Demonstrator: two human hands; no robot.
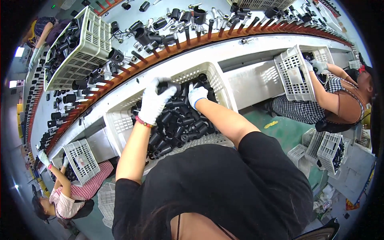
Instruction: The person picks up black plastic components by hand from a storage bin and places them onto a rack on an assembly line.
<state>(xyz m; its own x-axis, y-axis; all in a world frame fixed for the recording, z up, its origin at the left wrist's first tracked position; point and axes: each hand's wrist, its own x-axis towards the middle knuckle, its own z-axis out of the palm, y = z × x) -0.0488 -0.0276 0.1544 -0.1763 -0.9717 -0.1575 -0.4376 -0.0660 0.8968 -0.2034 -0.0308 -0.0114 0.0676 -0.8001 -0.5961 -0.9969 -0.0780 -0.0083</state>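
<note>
While a co-worker at lower left (60, 200) is reaching a gloved hand up twd a small white crate (82, 160), the person wearing the camera is working both hands over the big white crate (120, 128) in front, which is sitting just below the bench edge and is holding a heap of black tube parts (180, 124). L hand (156, 102), in a white glove w/ a red band at the wrist, is gripping one black part (168, 86), fingers curled round it, lifting it just above the heap near the crate's far wall. R hand (197, 95), white glove w/ blue cuff, is resting just beside it on the heap; fingers are bending down among the parts, but can't tell if they're grasping one. Along the curved bench (248, 44), orange pegs (224, 30) are carrying more black and metal parts. At right, another co-worker (340, 100) is digging both gloved hands into a tilted white crate (294, 74).
</note>
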